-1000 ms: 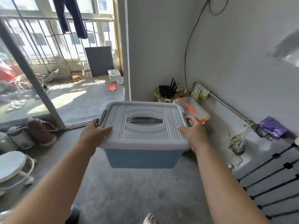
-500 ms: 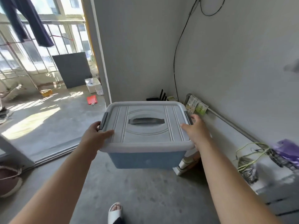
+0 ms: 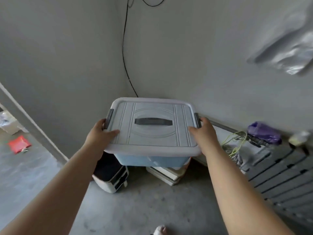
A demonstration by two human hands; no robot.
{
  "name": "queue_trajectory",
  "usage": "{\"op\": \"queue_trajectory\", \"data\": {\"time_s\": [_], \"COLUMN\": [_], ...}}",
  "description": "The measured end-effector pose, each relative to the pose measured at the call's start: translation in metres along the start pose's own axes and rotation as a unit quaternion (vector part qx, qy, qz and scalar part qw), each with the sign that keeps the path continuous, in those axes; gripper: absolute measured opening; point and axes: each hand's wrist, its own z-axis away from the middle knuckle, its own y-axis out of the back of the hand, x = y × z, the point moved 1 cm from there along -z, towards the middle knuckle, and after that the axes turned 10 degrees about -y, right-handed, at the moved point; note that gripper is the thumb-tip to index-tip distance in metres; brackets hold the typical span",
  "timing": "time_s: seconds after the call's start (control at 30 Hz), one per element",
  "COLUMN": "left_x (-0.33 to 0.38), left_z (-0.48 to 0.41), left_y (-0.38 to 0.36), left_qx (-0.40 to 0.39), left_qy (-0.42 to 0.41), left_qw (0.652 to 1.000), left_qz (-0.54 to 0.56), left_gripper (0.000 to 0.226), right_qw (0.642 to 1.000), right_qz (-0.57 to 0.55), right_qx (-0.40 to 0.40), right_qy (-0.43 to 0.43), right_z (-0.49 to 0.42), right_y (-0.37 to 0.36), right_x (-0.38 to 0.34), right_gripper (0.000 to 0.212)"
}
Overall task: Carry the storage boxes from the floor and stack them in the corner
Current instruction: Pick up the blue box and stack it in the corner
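I hold a blue storage box [image 3: 150,160] with a grey lid and dark handle in the air in front of the room's corner. My left hand [image 3: 100,133] grips the lid's left edge by the clip, thumb on top. My right hand [image 3: 203,134] grips the right edge the same way. Under the box, on the floor in the corner, lies a whitish flat box or lid [image 3: 166,173], partly hidden. A black-and-white container [image 3: 111,173] stands just left of it.
A black cable [image 3: 124,53] runs down the corner wall. Along the right wall lie a metal rod [image 3: 223,127], a purple bag [image 3: 264,133], tangled cords [image 3: 234,146] and a dark slatted rack [image 3: 277,175]. A red item [image 3: 19,144] lies on the balcony floor at left.
I have walked closer to the corner with the box; the view turned right, so the balcony slid off to the left and the corner's floor items came into view under the box.
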Motion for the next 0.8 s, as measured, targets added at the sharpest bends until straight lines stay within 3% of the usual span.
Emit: {"op": "queue_trajectory", "data": {"time_s": [0.23,0.5,0.8], "left_x": [0.017,0.014,-0.022], "left_z": [-0.103,-0.188,-0.248], "left_y": [-0.079,-0.146,-0.198], "left_qx": [-0.094,-0.167,-0.287], "left_qy": [-0.011,0.019,0.056], "left_qw": [0.995,0.985,0.952], "left_qz": [-0.022,-0.033,-0.095], "left_gripper": [0.072,0.08,0.084], "right_qw": [0.997,0.989,0.939], "right_qz": [-0.008,-0.056,-0.191], "right_qx": [0.055,0.054,0.046], "right_qy": [-0.058,-0.124,-0.283], "right_z": [-0.079,-0.15,-0.173], "right_y": [0.007,0.001,-0.036], "right_x": [0.005,0.01,0.046], "right_gripper": [0.035,0.046,0.052]}}
